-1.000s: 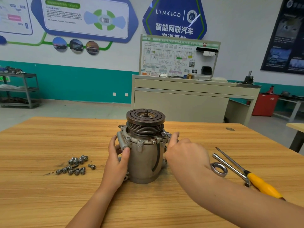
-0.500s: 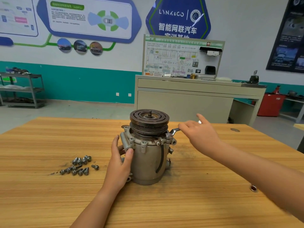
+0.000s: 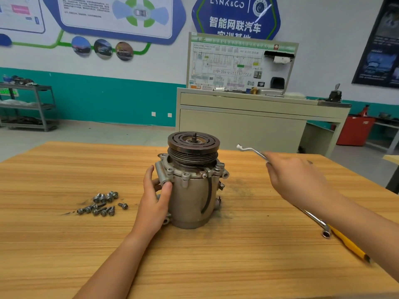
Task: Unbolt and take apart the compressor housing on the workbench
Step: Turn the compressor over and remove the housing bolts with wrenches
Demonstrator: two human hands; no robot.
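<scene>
The grey metal compressor [image 3: 193,195] stands upright on the wooden workbench [image 3: 216,255], its dark grooved pulley [image 3: 193,147] on top. My left hand [image 3: 156,197] grips the housing's left side, thumb on the front, just below a mounting lug. My right hand [image 3: 295,178] is raised to the right of the compressor and holds a slim silver ring wrench [image 3: 251,151], whose end points up and left, clear of the housing. Bolt heads sit around the housing's top flange.
Several removed bolts [image 3: 101,202] lie in a pile left of the compressor. A second wrench [image 3: 317,223] and a yellow-handled screwdriver [image 3: 349,244] lie on the bench at right, partly under my right forearm. A beige cabinet [image 3: 248,126] stands behind the bench.
My right hand has lifted the wrench off the housing's right flange bolt and drawn it away up and to the right. My left hand keeps its grip on the housing.
</scene>
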